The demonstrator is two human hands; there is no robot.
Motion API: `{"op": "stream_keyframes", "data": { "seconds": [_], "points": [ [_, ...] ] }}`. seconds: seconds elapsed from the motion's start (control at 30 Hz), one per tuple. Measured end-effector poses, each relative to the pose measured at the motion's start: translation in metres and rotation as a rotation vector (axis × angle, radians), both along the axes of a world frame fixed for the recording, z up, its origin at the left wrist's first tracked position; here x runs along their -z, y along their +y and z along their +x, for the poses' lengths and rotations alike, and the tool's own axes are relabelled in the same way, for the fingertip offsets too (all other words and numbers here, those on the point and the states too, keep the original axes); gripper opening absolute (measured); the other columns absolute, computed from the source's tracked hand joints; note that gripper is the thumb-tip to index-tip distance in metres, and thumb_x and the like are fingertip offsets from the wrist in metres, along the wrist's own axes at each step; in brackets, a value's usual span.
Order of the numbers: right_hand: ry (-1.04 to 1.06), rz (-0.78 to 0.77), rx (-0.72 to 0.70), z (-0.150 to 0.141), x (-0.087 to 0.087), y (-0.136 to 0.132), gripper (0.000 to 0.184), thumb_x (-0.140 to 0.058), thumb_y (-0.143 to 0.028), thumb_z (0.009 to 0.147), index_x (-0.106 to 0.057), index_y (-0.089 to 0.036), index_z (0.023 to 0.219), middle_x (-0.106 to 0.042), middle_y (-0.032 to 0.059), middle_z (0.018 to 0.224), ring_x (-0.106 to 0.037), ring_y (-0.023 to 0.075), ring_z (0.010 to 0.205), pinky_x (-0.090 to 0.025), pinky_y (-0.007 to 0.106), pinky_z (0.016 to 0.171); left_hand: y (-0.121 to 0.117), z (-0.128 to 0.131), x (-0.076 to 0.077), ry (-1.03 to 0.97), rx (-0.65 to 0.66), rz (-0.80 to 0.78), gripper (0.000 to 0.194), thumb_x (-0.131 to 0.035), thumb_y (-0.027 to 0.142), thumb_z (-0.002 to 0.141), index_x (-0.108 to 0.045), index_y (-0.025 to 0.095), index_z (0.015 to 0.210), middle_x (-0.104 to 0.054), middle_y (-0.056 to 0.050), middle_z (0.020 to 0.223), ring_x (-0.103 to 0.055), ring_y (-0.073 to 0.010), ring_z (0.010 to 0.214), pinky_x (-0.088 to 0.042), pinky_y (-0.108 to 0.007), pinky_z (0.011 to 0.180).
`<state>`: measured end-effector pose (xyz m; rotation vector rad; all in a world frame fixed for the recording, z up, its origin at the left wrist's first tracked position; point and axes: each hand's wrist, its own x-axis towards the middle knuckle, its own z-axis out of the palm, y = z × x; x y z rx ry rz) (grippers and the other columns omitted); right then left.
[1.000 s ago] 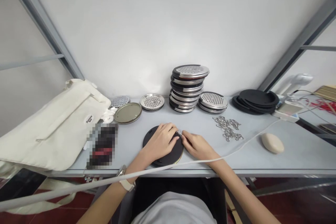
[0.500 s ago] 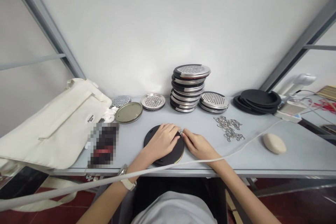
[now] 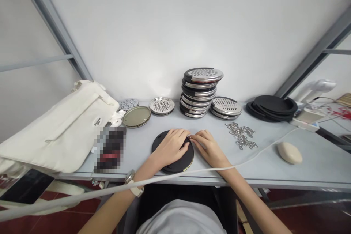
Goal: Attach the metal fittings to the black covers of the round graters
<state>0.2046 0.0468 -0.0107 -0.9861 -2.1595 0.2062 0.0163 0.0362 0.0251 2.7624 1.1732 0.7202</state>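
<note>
Grey tabletop (image 3: 263,169), black round disc (image 3: 181,162) lying on it, nearer me than the tall grater-disc stack (image 3: 200,97). Disc could skid, or the small shiny piece (image 3: 189,137) at its rim pop loose, if palm pressure slackens. Left hand (image 3: 171,146) lies half-open across the disc, thumb apart; right hand (image 3: 208,148) pinches that piece between fingertips.

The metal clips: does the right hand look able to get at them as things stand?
Probably yes: the metal clips lie on the tabletop to the right of the right hand, with no object standing between; in the picture, the white cord runs below them but crosses the right forearm.
</note>
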Motion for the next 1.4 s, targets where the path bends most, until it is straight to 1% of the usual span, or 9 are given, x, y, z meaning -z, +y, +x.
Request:
{"op": "stream_keyframes", "data": {
  "seconds": [0.17, 0.33, 0.43, 0.6, 0.77, 0.87, 1.1, 1.2, 1.4],
  "points": [
    [0.037, -0.072, -0.019, -0.003, -0.001, 0.000, 0.019, -0.047, -0.017, 0.091, -0.057, -0.020, 0.107, -0.060, 0.0071, 0.090, -0.056, 0.0201, 0.084, -0.049, 0.036, 0.077, 0.000, 0.001, 0.002, -0.013, -0.032, 0.010, 0.023, -0.047, 0.020, 0.090, -0.049, 0.018, 0.113, -0.059, -0.007, 0.105, -0.055, -0.0214, 0.100, -0.042, -0.038, 0.090],
    [0.060, -0.136, -0.004, -0.008, -0.005, 0.000, 0.014, -0.045, -0.015, 0.091, -0.056, -0.019, 0.099, -0.061, 0.0075, 0.092, -0.057, 0.0206, 0.088, -0.048, 0.036, 0.080, 0.001, 0.001, 0.002, -0.043, -0.044, -0.004, 0.018, -0.048, 0.019, 0.088, -0.050, 0.019, 0.107, -0.059, -0.006, 0.100, -0.055, -0.0219, 0.096, -0.042, -0.038, 0.088],
    [0.101, -0.203, -0.014, -0.012, -0.007, 0.001, 0.017, -0.041, -0.015, 0.092, -0.056, -0.019, 0.098, -0.061, 0.0077, 0.093, -0.058, 0.0196, 0.087, -0.048, 0.035, 0.080, 0.000, 0.002, 0.001, -0.052, -0.049, -0.009, 0.015, -0.049, 0.018, 0.086, -0.051, 0.019, 0.101, -0.058, -0.006, 0.097, -0.055, -0.0216, 0.093, -0.043, -0.037, 0.086],
    [0.123, -0.250, -0.037, -0.012, -0.007, -0.001, 0.021, -0.038, -0.017, 0.093, -0.057, -0.019, 0.101, -0.061, 0.0080, 0.093, -0.059, 0.0191, 0.086, -0.048, 0.034, 0.080, 0.000, 0.002, 0.002, -0.049, -0.045, -0.004, 0.017, -0.049, 0.017, 0.086, -0.050, 0.019, 0.103, -0.058, -0.006, 0.099, -0.055, -0.0218, 0.094, -0.042, -0.038, 0.086],
    [0.127, -0.311, -0.045, -0.007, -0.008, -0.005, 0.023, -0.042, -0.020, 0.092, -0.057, -0.019, 0.109, -0.058, 0.0045, 0.084, -0.057, 0.0161, 0.074, -0.048, 0.030, 0.070, 0.001, 0.002, 0.003, -0.047, -0.048, -0.023, 0.017, -0.049, 0.017, 0.086, -0.051, 0.018, 0.103, -0.058, -0.005, 0.097, -0.054, -0.0214, 0.092, -0.043, -0.037, 0.085],
    [0.140, -0.356, -0.030, -0.007, -0.006, -0.007, 0.025, -0.043, -0.021, 0.090, -0.056, -0.018, 0.111, -0.058, 0.0038, 0.082, -0.057, 0.0158, 0.071, -0.048, 0.030, 0.069, 0.001, 0.002, 0.002, -0.045, -0.046, -0.026, 0.016, -0.049, 0.017, 0.086, -0.051, 0.018, 0.102, -0.058, -0.005, 0.096, -0.054, -0.0216, 0.092, -0.042, -0.037, 0.085],
    [0.182, -0.376, 0.030, -0.012, -0.001, -0.008, 0.026, -0.043, -0.022, 0.090, -0.054, -0.016, 0.112, -0.058, 0.0030, 0.074, -0.055, 0.0162, 0.065, -0.048, 0.030, 0.064, 0.001, 0.002, 0.001, -0.048, -0.049, -0.024, 0.013, -0.049, 0.017, 0.087, -0.050, 0.018, 0.099, -0.058, -0.006, 0.096, -0.054, -0.0214, 0.092, -0.042, -0.036, 0.085],
    [0.179, -0.366, 0.033, -0.012, -0.001, -0.008, 0.026, -0.043, -0.023, 0.090, -0.055, -0.016, 0.112, -0.058, 0.0027, 0.073, -0.055, 0.0160, 0.064, -0.047, 0.030, 0.061, 0.001, 0.002, 0.002, -0.055, -0.046, -0.025, 0.015, -0.048, 0.017, 0.087, -0.051, 0.019, 0.102, -0.058, -0.005, 0.096, -0.055, -0.0214, 0.093, -0.042, -0.036, 0.085],
    [0.153, -0.348, 0.018, -0.011, -0.001, -0.008, 0.026, -0.043, -0.022, 0.090, -0.054, -0.018, 0.113, -0.057, 0.0014, 0.073, -0.054, 0.0154, 0.063, -0.045, 0.029, 0.062, 0.001, 0.002, 0.002, -0.061, -0.040, -0.026, 0.016, -0.048, 0.018, 0.087, -0.050, 0.019, 0.103, -0.058, -0.006, 0.096, -0.055, -0.0216, 0.093, -0.042, -0.037, 0.085]
  ]
}}
